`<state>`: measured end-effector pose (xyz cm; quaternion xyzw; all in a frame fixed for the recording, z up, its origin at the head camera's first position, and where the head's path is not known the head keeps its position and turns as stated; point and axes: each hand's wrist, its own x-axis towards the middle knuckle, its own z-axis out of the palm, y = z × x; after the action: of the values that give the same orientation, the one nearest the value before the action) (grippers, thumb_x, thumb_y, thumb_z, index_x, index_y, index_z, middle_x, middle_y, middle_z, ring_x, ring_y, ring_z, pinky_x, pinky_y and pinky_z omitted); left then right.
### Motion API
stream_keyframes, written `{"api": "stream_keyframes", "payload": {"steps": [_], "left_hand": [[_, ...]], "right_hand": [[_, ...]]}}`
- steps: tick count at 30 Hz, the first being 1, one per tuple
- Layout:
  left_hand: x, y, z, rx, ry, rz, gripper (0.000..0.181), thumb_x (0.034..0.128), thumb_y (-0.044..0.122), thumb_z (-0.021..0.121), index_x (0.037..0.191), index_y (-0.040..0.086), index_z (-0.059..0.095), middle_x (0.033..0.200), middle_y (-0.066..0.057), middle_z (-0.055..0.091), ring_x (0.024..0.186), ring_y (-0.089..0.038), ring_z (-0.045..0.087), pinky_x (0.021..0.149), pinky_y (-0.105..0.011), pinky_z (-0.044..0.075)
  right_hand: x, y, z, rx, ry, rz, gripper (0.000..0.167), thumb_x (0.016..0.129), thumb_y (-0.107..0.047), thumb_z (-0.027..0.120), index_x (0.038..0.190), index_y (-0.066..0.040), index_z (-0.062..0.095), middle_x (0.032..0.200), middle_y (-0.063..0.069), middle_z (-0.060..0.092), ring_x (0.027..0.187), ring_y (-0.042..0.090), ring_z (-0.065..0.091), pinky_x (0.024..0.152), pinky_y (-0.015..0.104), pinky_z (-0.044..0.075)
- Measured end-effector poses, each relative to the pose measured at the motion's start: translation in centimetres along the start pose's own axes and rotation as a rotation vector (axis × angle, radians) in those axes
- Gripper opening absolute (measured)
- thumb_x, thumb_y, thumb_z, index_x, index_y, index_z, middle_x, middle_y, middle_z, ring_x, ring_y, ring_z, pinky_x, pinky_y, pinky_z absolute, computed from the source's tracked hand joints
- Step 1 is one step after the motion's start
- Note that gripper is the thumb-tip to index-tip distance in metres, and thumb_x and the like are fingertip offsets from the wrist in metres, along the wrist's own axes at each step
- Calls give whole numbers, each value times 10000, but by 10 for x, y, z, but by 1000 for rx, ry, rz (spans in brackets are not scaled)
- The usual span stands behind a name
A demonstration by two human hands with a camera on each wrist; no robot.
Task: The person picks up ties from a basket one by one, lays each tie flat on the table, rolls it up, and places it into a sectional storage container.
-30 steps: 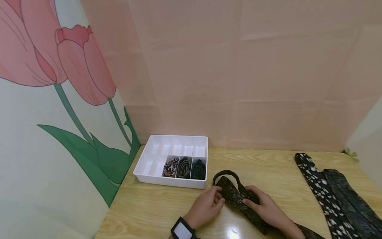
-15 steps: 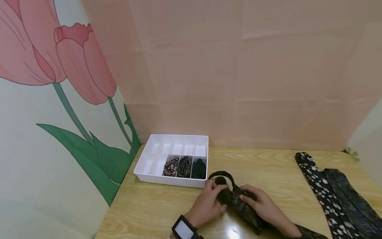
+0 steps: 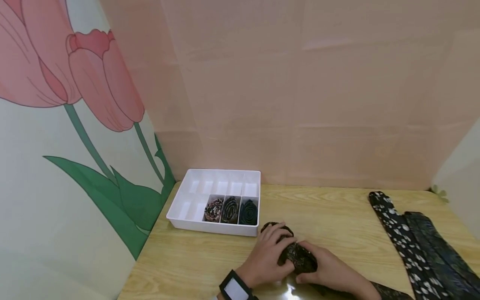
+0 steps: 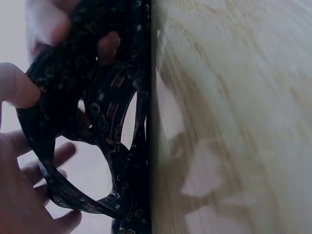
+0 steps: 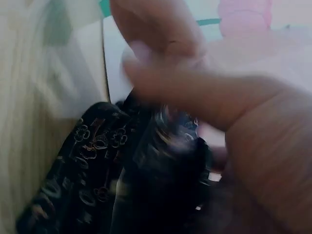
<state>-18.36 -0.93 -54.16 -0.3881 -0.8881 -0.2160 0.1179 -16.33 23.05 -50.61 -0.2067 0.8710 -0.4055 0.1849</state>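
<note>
A dark patterned necktie (image 3: pixel 300 257) is bunched between both hands in front of the white box. My left hand (image 3: pixel 267 255) reaches over its far end, fingers curved across it and thumb on the near side. From the right, my right hand (image 3: pixel 331 268) grips the bundle between thumb and fingers. In the left wrist view the necktie (image 4: pixel 61 92) forms open loops, with fingertips touching it. The folded cloth of the necktie (image 5: pixel 97 161) shows in the right wrist view, where the hand is blurred. A flat length trails under the right wrist toward the front edge.
A white divided box (image 3: pixel 213 228) stands behind the hands, holding a pinkish-dark roll (image 3: pixel 213 210), a dark striped roll (image 3: pixel 230 210) and a dark green roll (image 3: pixel 248 212). At right lie a black-and-white floral necktie (image 3: pixel 397 237) and a dark necktie (image 3: pixel 435 241) on the wooden table (image 3: pixel 202 258).
The left hand has moved from the necktie's side to over its top, covering much of the loop. The right hand has shifted slightly nearer, and the bundle looks shorter and more gathered.
</note>
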Motion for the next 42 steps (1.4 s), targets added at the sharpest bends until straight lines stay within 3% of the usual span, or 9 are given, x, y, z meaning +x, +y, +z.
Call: {"api": "stream_keyframes", "payload": {"steps": [5,9,13,19,24,31,36,40,42], "left_hand": [[3,-1,-1,-43,-33,-14,572,836,311,804,1356,222,581,1443,98,613,1518,-109,443,1324,-520,232],[0,-7,-8,-42,37,-97,603,730,223,894,1247,201,585,1166,88,654,1128,-56,606,1161,-323,464],[-7,-19,-19,-202,76,-230,578,750,49,820,1253,178,566,1055,60,549,931,-46,515,816,-172,468],[-15,-29,-33,-404,89,-370,562,827,-79,670,1348,122,611,1229,43,615,1144,-97,607,972,-296,550],[-22,-32,-45,-424,78,-435,432,924,-32,639,1329,115,669,1301,19,699,1256,-170,651,1064,-396,552],[-49,-49,-60,-378,22,-522,343,916,-14,694,1220,143,689,1227,-11,708,1202,-226,658,1000,-419,562],[-69,-64,-71,-348,19,-583,255,904,-3,692,1121,128,673,1157,-20,687,1083,-210,663,901,-402,563],[-83,-76,-73,-255,74,-612,226,888,-34,677,1061,112,693,1074,-43,714,953,-179,666,794,-341,551],[-88,-80,-74,-213,110,-626,205,891,-28,681,1037,113,705,1046,-57,732,926,-189,677,764,-342,549]], "right_hand": [[-4,0,-8,59,-30,-78,500,985,-263,752,1420,-72,597,1436,204,629,1237,220,655,883,219,532],[-10,1,-23,228,-20,-72,344,1031,-90,616,1367,-17,608,1170,158,706,854,28,629,676,252,526],[-16,7,-41,307,60,-11,284,1084,-63,496,1331,57,570,870,98,664,577,108,515,522,332,485],[-18,17,-51,327,161,67,398,1142,-166,450,1464,66,476,929,154,678,696,248,612,617,389,550],[-16,31,-51,190,218,130,496,1120,-243,544,1530,25,463,1035,188,700,823,261,678,674,383,588],[-14,65,-54,-96,277,233,432,887,-6,750,1310,1,662,1189,141,728,1052,310,696,769,401,580],[-19,82,-62,-221,318,278,303,894,-80,797,1182,-16,729,1114,174,759,979,341,725,745,467,589],[-22,88,-69,-293,296,356,330,958,-85,729,1250,64,686,936,165,734,677,224,619,607,416,486],[-23,90,-72,-305,274,375,348,983,-69,694,1281,106,656,941,189,730,640,177,577,597,388,449]]}}
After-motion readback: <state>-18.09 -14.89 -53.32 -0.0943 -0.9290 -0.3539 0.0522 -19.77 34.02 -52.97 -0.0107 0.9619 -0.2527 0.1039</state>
